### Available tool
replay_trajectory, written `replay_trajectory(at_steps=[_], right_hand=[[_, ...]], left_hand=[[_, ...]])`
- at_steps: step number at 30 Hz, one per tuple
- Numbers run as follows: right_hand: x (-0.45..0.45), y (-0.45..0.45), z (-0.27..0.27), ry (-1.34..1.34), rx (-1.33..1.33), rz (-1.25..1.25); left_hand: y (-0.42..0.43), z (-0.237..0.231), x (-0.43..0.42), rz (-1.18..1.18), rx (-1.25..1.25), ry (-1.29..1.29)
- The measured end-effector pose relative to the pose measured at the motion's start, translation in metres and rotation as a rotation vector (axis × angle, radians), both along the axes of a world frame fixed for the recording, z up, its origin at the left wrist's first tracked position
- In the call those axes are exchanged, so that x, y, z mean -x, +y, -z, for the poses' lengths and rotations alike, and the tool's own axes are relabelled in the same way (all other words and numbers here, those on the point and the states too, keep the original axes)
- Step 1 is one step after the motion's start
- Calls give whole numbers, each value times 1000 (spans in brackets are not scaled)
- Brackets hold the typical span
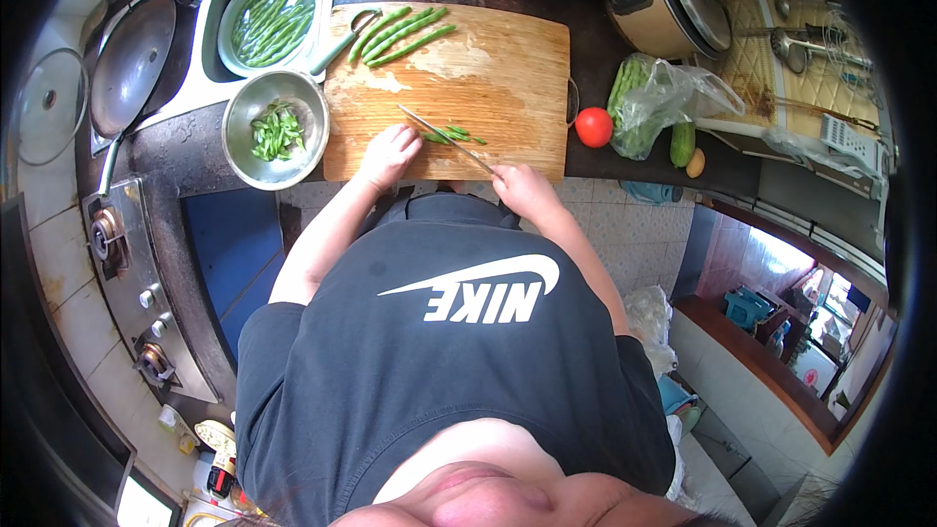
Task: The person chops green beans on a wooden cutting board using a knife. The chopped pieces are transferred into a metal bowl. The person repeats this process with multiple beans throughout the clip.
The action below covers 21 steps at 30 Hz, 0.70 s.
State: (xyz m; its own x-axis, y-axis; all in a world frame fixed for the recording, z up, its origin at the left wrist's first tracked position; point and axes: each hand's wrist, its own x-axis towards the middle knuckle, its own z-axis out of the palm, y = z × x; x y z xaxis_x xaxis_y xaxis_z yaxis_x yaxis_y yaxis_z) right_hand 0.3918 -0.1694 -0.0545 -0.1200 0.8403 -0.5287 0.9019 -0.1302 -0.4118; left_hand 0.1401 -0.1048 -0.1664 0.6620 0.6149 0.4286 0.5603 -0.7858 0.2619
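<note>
My right hand [528, 192] grips a kitchen knife [446, 137] at its handle, near the front edge of a wooden cutting board [505, 99]. The blade slants up and left across the board. Left of the blade, my left hand [392, 156] rests on the wood with curled fingers, holding the end of a green bean [430, 137]; its fingers hide most of that bean. Cut green bean pieces [460, 132] lie beside and beyond the blade. Several whole green beans [402, 33] lie at the board's far left, next to a peeler [340, 47].
A steel bowl [313, 117] of sliced beans stands left of the board. Behind it, a basin [227, 36] of beans in water sits in the sink [208, 62]. To the right are a tomato [594, 127], bagged vegetables [637, 106], a cucumber [682, 145] and a rice cooker [651, 7].
</note>
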Motion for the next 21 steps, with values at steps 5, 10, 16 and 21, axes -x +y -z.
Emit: replay_trajectory(at_steps=[5,10,16,21], right_hand=[[1,1,-4,-12,22,-22],[3,4,-5,-35,41,-36],[8,12,7,-33,112,-29],[15,19,21,19,67,16]], left_hand=[[-1,3,2,2,43,58],[1,3,2,15,11,10],[1,1,1,16,32,19],[1,2,2,22,40,43]])
